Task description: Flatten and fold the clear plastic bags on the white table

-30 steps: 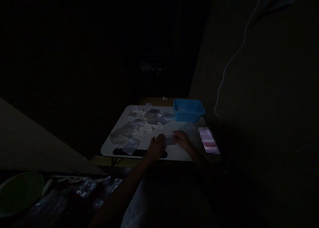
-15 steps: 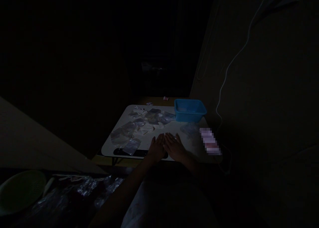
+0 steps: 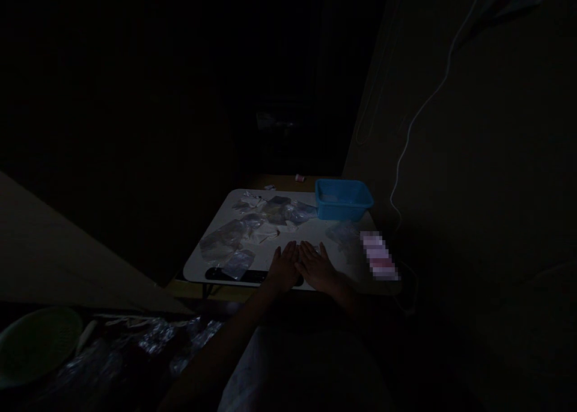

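- Left hand (image 3: pixel 283 269) and right hand (image 3: pixel 317 271): fingers straight, close together, clasping nothing visible; inner edges touch or nearly so.
- Film (image 3: pixel 317 250), seemingly: a faint glint between right thumb and fingers; its extent is hidden.
- Any contact is best kept light and even, as thin plastic would likely crease or cling.
- Bags (image 3: pixel 223 241) lie left of the left fingers; better kept clear of them.
- Tub (image 3: pixel 342 211) sits beyond the right fingertips.
- Too dark to tell which way the palms face.
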The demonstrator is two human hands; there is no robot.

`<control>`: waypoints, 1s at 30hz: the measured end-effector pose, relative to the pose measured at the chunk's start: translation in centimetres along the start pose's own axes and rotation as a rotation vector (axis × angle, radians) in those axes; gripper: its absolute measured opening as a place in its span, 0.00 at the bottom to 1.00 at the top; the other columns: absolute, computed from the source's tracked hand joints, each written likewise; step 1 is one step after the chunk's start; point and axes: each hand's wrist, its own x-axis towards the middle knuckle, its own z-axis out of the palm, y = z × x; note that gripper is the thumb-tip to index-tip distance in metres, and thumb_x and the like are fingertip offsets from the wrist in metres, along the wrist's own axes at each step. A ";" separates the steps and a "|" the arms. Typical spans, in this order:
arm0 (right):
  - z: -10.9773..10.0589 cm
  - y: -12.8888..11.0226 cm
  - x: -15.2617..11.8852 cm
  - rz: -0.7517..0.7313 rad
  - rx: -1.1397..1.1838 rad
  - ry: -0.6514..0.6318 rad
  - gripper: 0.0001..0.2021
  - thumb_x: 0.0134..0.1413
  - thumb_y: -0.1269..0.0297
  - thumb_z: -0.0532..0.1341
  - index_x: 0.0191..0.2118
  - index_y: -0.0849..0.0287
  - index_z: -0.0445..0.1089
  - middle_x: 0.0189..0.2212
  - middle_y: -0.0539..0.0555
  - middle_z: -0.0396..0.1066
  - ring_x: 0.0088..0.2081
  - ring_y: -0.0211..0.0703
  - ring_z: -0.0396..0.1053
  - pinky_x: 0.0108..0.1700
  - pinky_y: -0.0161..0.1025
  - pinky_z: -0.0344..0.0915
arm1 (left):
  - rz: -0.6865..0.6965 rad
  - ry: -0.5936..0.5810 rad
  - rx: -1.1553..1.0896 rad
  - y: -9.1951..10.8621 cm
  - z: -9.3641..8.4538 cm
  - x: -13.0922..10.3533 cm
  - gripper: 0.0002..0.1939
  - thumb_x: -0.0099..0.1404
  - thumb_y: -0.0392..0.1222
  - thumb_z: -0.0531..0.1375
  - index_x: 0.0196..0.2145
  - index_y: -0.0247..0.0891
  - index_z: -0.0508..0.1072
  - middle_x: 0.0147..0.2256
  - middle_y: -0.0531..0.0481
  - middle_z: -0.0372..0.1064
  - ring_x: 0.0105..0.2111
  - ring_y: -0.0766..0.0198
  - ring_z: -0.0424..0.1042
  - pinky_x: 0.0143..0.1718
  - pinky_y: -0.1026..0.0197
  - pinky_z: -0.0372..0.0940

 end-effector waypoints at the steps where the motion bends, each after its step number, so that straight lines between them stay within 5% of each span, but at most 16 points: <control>1: 0.0 0.0 0.0 -0.001 0.002 0.001 0.27 0.58 0.54 0.34 0.57 0.64 0.48 0.58 0.59 0.46 0.59 0.44 0.38 0.57 0.52 0.27 | -0.002 0.003 0.003 0.0 0.0 0.0 0.27 0.62 0.40 0.43 0.57 0.28 0.48 0.58 0.40 0.42 0.58 0.56 0.40 0.54 0.47 0.41; 14: -0.2 -0.1 -0.1 -0.003 0.007 -0.003 0.27 0.58 0.55 0.35 0.56 0.65 0.50 0.58 0.60 0.46 0.60 0.45 0.38 0.57 0.52 0.29 | 0.060 0.084 -0.031 -0.1 -0.1 -0.5 0.26 0.62 0.39 0.44 0.57 0.30 0.48 0.58 0.42 0.45 0.57 0.59 0.42 0.54 0.51 0.43; 30: 0.1 0.0 -0.2 0.031 0.015 0.032 0.27 0.58 0.54 0.35 0.57 0.65 0.49 0.58 0.60 0.46 0.59 0.44 0.39 0.57 0.53 0.30 | 0.104 0.017 0.024 0.2 -0.8 -1.0 0.26 0.64 0.45 0.42 0.57 0.30 0.50 0.57 0.40 0.46 0.57 0.55 0.42 0.54 0.47 0.42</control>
